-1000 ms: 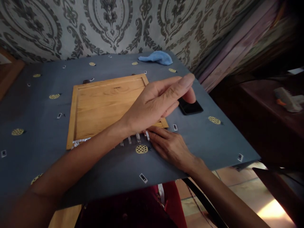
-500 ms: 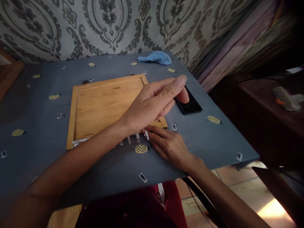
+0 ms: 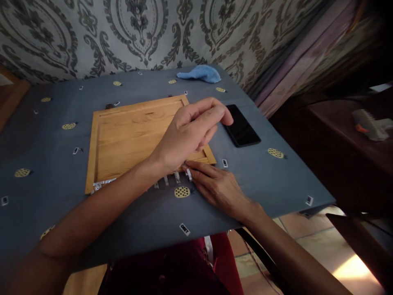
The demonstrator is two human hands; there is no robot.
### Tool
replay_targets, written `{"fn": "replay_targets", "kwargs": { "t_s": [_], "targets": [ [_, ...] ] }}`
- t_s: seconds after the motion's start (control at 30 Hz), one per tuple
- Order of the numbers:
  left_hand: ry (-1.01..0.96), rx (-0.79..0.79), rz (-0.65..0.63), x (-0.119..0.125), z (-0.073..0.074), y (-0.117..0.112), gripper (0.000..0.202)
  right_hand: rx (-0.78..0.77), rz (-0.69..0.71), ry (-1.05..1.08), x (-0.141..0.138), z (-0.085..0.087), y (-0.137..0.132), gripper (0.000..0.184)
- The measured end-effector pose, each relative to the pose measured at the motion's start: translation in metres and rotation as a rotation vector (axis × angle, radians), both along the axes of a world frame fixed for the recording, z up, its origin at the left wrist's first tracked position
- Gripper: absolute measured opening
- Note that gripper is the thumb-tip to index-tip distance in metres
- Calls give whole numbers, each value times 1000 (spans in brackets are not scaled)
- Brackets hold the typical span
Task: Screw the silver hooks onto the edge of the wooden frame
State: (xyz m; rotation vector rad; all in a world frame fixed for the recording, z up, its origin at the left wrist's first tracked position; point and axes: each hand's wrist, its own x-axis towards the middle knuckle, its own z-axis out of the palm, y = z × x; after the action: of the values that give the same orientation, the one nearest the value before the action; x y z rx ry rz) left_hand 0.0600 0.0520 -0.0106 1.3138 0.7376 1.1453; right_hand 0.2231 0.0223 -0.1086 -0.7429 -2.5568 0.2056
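Observation:
A framed wooden panel (image 3: 132, 135) lies flat on the table. A shiny metal strip (image 3: 104, 182) runs along its near edge, with several small metal tabs (image 3: 177, 178) sticking out toward me; my left forearm covers part of it. My left hand (image 3: 192, 131) is raised over the panel's near right part, fingers curled and thumb bent against them. Whatever sits inside that grip is hidden. Close below it, my right hand (image 3: 217, 186) rests on the table, its closed fingertips pressed at the strip's right end by the panel edge.
A black phone (image 3: 243, 126) lies right of the panel. At the back is a crumpled blue cloth (image 3: 201, 73). The grey patterned tablecloth (image 3: 276, 184) reaches the table's right edge. A wooden object (image 3: 12, 98) stands at far left, against a patterned curtain (image 3: 138, 32).
My left hand has turned and drawn back a little to the left, its thumb and fingers curling in more and uncovering more of the phone. My right hand stays in place.

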Motion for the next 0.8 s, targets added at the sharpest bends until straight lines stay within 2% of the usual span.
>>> {"fn": "replay_targets", "kwargs": {
  "t_s": [0.07,0.13,0.3,0.4,0.63,0.7,0.8],
  "targets": [
    [49,20,-29,-2,1,0,24,12,1,0,0,1,0,31],
    [179,105,5,-6,4,-2,25,11,4,-3,0,1,1,31],
    [798,455,232,-19,14,-8,31,5,2,-4,0,-1,1,32],
    [1059,522,296,-27,19,-10,34,-10,-7,-7,0,-1,0,32],
    [1223,527,383,-33,23,-14,8,-53,6,-7,1,1,0,35],
    [1265,546,372,-33,23,-15,8,-51,4,-6,1,1,0,35],
    [1249,589,289,-32,24,-19,9,-38,-1,-12,0,1,0,34]
  ]
}}
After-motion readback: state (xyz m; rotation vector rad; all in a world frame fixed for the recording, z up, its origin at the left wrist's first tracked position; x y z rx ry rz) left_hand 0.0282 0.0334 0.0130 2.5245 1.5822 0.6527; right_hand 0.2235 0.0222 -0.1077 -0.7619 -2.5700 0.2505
